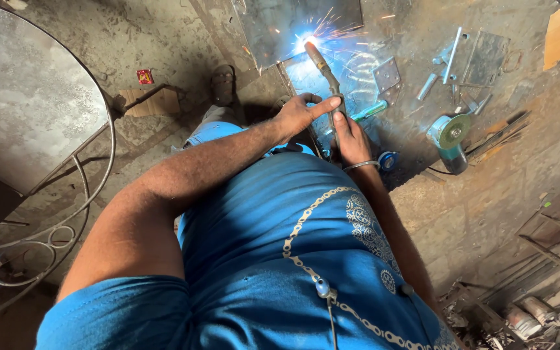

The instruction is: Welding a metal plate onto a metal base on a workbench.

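Both hands, left (301,113) and right (351,139), clench the dark electrode holder (324,68); arc sparking at the grey steel sheet's (280,26) edge, seam seemingly unfinished.

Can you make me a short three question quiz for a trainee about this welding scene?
1. True or false: both hands grip the welding electrode holder.
2. Multiple choice: the angle grinder lies where?
A. on the round metal tabletop
B. on the floor, right of the hands
C. in the left hand
3. Fill in: sparks fly where the electrode tip meets the edge of a metal ____.

Key:
1. True. The left hand's fingers wrap the holder from the left; the right hand, with a bracelet at the wrist, holds it lower down.
2. B
3. sheet
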